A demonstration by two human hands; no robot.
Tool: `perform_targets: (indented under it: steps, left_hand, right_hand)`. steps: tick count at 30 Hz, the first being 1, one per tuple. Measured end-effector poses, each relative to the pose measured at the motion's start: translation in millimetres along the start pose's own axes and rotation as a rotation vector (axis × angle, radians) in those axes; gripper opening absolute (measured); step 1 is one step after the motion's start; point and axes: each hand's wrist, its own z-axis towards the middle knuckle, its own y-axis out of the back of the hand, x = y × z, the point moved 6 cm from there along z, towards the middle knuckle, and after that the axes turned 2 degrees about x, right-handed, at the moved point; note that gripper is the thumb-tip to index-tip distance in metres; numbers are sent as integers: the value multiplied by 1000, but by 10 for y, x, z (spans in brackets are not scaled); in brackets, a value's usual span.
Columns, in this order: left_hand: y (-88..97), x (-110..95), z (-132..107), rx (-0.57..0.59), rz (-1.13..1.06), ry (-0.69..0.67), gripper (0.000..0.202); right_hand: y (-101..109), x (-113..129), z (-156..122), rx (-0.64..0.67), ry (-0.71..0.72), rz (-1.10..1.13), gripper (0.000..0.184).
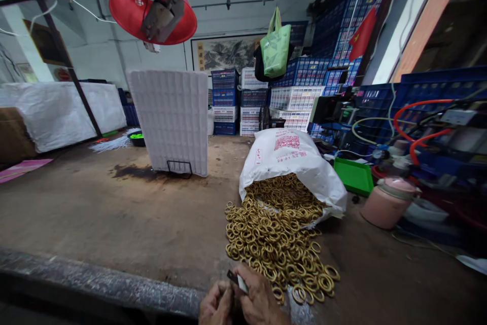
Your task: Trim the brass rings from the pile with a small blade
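Observation:
My right hand is closed around a short blade-like tool with a dark flat end and a pale part. Right beside it, my left hand is closed with thumb and fingers together; whatever it may pinch is hidden. Both hands are at the table's front edge, just in front of a heap of brass-coloured rings. The rings spill from the open mouth of a white woven sack with red print, lying on its side.
A tall white ribbed panel stands in a black wire holder on the brown table. To the right are a green tray and a pink canister. A red lamp hangs overhead. Stacked crates are behind.

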Motion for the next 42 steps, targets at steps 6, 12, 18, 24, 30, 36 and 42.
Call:
perform_targets:
  steps: [6,12,18,24,30,36,42]
  left_hand:
    - [-77,-384,-227,-93,296,-274,35]
    - [-219,-426,-338,9,332,-239,26]
    - [-216,-194,-321,76,247,31,36]
    - [-271,-213,-342,94,133,46,39]
    - [-275,-258,-350,79,165,-16,36]
    - [-236,-288,-339,72,260,-129,36]
    - [-242,-189,-401,97,168,16,35]
  right_hand:
    - [19,-106,-50,27,-163,309,23]
    - [-17,-203,-143,101,-273,578,27]
    - [71,-173,-180,39,-246,517,25]
    - [126,-240,-198,-31,-192,384,28]
    - [99,-133,-317,41,-23,-28,16]
    - [18,-111,-324,140,-20,-181,28]
    - [22,-135,-360,121,-100,-337,24]
